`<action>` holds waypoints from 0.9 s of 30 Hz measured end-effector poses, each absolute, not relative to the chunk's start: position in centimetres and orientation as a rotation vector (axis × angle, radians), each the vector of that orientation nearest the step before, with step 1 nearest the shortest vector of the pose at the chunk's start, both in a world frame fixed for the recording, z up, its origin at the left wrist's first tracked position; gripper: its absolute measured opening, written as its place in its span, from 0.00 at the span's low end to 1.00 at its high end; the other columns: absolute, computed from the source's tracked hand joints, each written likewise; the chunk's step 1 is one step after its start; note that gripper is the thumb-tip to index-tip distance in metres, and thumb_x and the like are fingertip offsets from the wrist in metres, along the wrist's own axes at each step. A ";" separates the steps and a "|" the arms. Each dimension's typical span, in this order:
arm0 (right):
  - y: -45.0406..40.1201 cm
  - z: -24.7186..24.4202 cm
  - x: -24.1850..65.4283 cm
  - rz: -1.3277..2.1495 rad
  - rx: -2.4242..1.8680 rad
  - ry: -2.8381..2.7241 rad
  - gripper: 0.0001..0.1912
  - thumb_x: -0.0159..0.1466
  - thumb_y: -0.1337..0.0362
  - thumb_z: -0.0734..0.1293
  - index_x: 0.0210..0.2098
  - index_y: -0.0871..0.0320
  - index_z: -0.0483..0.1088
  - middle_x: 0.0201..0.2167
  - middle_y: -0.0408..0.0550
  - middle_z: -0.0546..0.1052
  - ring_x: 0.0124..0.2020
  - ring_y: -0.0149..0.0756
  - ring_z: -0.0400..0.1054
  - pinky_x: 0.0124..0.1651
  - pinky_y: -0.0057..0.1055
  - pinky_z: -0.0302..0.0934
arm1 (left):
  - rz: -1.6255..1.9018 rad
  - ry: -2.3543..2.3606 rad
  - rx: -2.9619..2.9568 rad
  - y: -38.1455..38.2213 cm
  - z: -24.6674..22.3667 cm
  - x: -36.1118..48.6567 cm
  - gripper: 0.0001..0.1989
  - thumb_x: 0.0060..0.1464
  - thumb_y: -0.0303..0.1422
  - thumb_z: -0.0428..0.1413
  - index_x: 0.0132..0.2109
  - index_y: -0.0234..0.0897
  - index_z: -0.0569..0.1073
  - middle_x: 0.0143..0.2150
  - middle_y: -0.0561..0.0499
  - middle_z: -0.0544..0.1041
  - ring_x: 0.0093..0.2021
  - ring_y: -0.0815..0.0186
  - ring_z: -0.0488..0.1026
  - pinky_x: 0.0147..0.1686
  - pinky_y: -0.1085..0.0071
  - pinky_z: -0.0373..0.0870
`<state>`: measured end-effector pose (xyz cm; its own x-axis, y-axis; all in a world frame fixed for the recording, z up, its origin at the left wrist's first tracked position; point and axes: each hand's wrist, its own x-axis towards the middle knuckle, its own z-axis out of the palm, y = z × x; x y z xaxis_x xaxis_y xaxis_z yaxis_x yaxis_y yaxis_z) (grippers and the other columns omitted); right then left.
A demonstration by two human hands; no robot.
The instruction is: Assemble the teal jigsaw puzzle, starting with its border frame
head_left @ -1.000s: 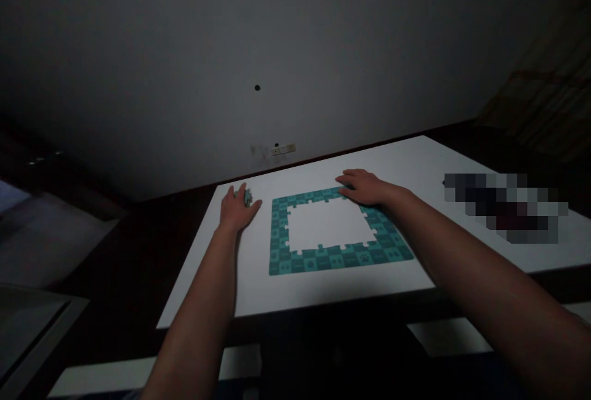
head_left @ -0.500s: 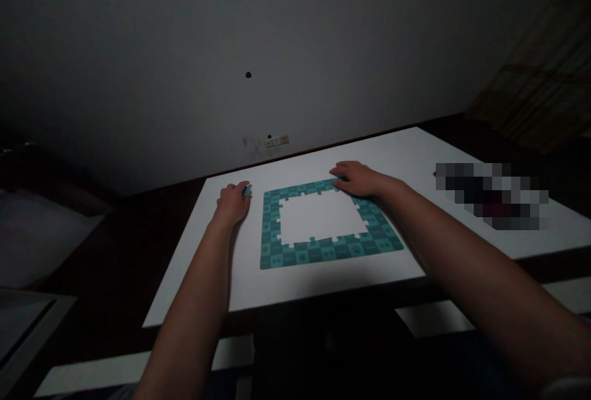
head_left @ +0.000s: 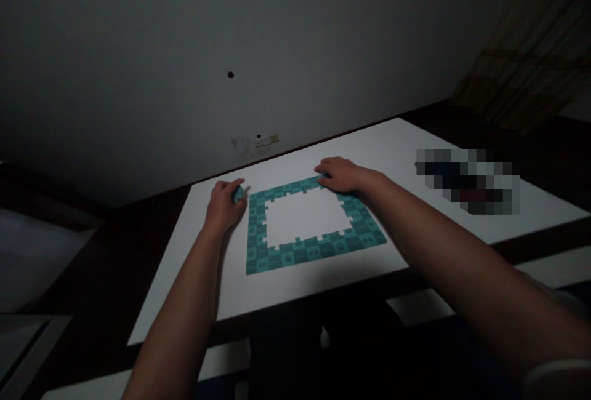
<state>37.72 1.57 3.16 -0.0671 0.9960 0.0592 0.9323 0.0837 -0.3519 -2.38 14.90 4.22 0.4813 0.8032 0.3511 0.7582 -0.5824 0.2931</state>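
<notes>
A teal checkered jigsaw puzzle frame (head_left: 318,249) lies flat on the white table, its inner edge cut with knobs and notches around a bare white middle. My left hand (head_left: 223,205) is at the frame's left, its fingers curled around a teal puzzle piece (head_left: 237,194); whether it holds more than one I cannot tell. Over the frame's far right corner rests my right hand (head_left: 341,175), fingers stretched out and touching the frame, with nothing seen in them.
The white table (head_left: 258,292) stands near a grey wall with a socket (head_left: 266,141). A blurred-out dark object (head_left: 466,181) lies toward the table's right end. A curtain (head_left: 512,68) hangs at the far right, and a pale surface (head_left: 32,351) is at lower left.
The whole view has shifted, so the table and frame appear farther left. My left hand has turned a little and shows more of the teal piece. My right hand stays on the frame's corner.
</notes>
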 end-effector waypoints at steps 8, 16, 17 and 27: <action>1.2 5.7 34.5 0.544 -1.454 -1.728 0.21 0.76 0.54 0.73 0.65 0.54 0.81 0.64 0.60 0.85 0.62 0.55 0.80 0.69 0.54 0.71 | 1.363 0.949 2.561 10.5 6.4 3.4 0.32 0.57 0.25 0.66 0.68 0.44 0.82 0.57 0.42 0.76 0.57 0.51 0.78 0.62 0.50 0.80; 2.0 3.0 26.9 1.161 -0.989 -1.386 0.15 0.74 0.64 0.73 0.58 0.51 0.74 0.40 0.45 0.82 0.38 0.40 0.76 0.40 0.35 0.74 | 1.079 0.504 2.604 8.4 5.0 7.8 0.33 0.63 0.36 0.65 0.75 0.44 0.77 0.61 0.41 0.76 0.63 0.47 0.76 0.68 0.46 0.76; 2.1 2.7 26.7 1.161 -0.992 -1.351 0.15 0.73 0.66 0.73 0.58 0.51 0.74 0.40 0.44 0.81 0.38 0.39 0.75 0.39 0.34 0.73 | 1.061 0.476 2.567 8.8 4.4 7.7 0.35 0.64 0.36 0.64 0.77 0.46 0.74 0.63 0.41 0.76 0.65 0.47 0.75 0.69 0.45 0.74; 1.7 3.7 27.5 1.059 -0.950 -1.370 0.18 0.73 0.64 0.74 0.61 0.48 0.79 0.54 0.49 0.86 0.52 0.46 0.80 0.56 0.43 0.80 | 1.187 0.628 2.000 9.3 2.7 7.2 0.47 0.58 0.57 0.75 0.77 0.49 0.72 0.81 0.36 0.66 0.75 0.38 0.71 0.74 0.39 0.72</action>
<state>27.49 1.69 3.74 -0.0709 0.9579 0.2782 -0.0282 0.2769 -0.9605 7.21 9.29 2.72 0.4582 0.7066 0.5392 0.0476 -0.6253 0.7789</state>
